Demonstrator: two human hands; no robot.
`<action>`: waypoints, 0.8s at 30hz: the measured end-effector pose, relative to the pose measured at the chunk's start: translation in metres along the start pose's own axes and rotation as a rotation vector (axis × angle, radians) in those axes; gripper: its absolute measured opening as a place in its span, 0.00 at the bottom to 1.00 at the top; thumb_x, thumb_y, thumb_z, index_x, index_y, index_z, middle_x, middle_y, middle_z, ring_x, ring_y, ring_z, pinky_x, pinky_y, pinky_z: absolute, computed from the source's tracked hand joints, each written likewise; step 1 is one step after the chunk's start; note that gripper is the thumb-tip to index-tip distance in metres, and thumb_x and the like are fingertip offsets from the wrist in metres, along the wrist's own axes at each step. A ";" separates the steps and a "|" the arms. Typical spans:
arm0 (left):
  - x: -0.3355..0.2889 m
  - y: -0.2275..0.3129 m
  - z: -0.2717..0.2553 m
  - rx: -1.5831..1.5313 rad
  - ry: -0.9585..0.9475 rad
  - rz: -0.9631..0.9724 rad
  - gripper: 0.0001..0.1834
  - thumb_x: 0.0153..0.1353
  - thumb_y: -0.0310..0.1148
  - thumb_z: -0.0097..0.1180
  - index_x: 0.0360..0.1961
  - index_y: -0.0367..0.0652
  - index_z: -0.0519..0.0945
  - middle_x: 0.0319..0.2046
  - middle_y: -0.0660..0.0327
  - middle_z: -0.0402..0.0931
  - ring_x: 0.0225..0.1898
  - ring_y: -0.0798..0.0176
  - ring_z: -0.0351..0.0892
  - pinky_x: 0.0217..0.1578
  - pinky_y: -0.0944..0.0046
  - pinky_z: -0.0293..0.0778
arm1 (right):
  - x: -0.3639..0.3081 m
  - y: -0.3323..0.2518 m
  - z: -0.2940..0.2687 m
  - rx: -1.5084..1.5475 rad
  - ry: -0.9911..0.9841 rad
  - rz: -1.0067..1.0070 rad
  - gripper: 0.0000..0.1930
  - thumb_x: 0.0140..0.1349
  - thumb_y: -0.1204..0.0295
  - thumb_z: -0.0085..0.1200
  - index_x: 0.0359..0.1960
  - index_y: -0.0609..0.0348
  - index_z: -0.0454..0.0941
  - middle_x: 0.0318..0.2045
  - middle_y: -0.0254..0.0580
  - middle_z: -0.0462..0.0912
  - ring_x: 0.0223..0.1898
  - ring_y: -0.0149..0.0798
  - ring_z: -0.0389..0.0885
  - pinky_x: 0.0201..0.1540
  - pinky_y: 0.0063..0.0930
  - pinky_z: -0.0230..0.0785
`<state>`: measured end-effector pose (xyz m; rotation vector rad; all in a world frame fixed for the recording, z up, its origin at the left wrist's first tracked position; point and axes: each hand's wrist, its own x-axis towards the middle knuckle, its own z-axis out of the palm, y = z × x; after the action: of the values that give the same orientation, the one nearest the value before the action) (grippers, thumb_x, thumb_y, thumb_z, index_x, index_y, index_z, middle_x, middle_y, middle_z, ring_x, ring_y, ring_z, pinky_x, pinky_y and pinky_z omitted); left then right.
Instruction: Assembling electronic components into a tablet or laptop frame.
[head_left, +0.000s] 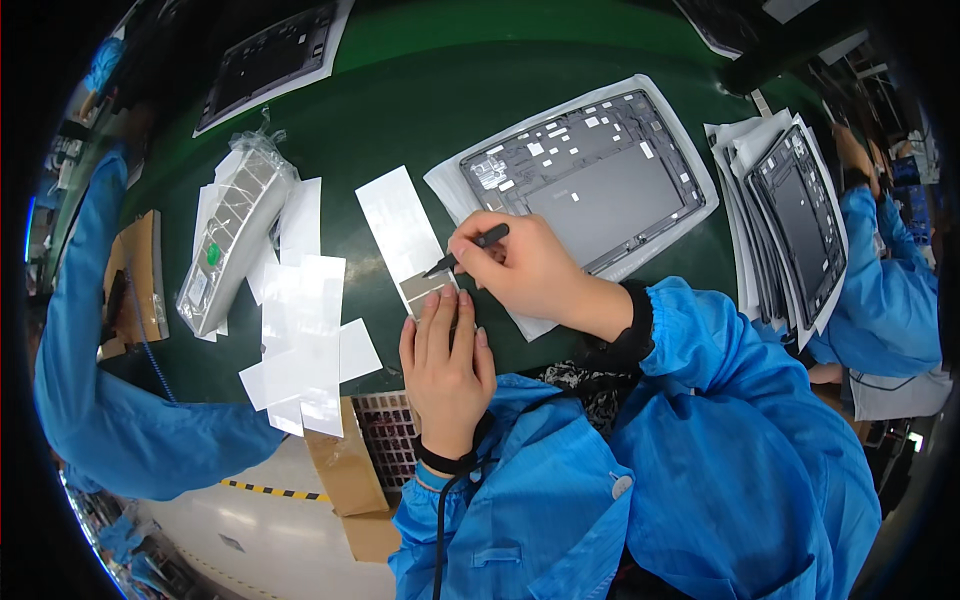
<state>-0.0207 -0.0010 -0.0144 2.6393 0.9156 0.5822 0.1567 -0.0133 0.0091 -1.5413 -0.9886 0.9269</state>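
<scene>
My right hand [525, 265] grips a black pen-shaped tool [490, 237]. Its thin tip meets a small grey piece [428, 284] on the lower part of a white strip [398, 222]. My left hand [447, 360] lies with stretched fingers over the strip's near end, fingertips resting at the grey piece; that end is partly hidden. Just beyond my right hand, a dark tablet housing [600, 185] with several small white patches sits on a white sheet [436, 178]. What kind of tool it is cannot be made out.
Loose white strips [320, 350] overlap at the left, beside a clear-wrapped stack of grey pieces [235, 235]. On the right stand stacked housings with sheets [795, 220]. Another housing [265, 65] lies far left on the green table [400, 110]. Blue-sleeved people [80, 300] are on both sides.
</scene>
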 end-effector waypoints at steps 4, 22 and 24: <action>-0.002 -0.002 0.001 -0.004 0.008 -0.004 0.21 0.62 0.31 0.55 0.57 0.41 0.80 0.60 0.54 0.75 0.64 0.50 0.70 0.64 0.45 0.61 | 0.002 0.009 0.004 0.324 0.098 0.014 0.09 0.66 0.71 0.56 0.37 0.67 0.80 0.22 0.40 0.84 0.23 0.25 0.81 0.28 0.22 0.72; 0.020 0.038 -0.014 -0.007 0.022 -0.022 0.17 0.60 0.31 0.59 0.50 0.39 0.79 0.54 0.53 0.73 0.61 0.45 0.68 0.63 0.46 0.60 | -0.047 0.006 -0.094 0.272 0.159 0.087 0.11 0.70 0.72 0.53 0.47 0.69 0.79 0.28 0.37 0.81 0.27 0.25 0.80 0.30 0.17 0.72; 0.027 0.051 -0.006 -0.051 0.011 -0.009 0.18 0.60 0.31 0.60 0.51 0.39 0.78 0.53 0.53 0.73 0.59 0.45 0.69 0.61 0.46 0.61 | -0.046 0.005 -0.090 0.281 0.148 0.083 0.11 0.70 0.73 0.53 0.46 0.69 0.79 0.28 0.37 0.82 0.28 0.25 0.80 0.30 0.17 0.72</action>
<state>0.0226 -0.0217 0.0180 2.5874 0.9036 0.6098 0.2235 -0.0879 0.0223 -1.3980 -0.6631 0.9510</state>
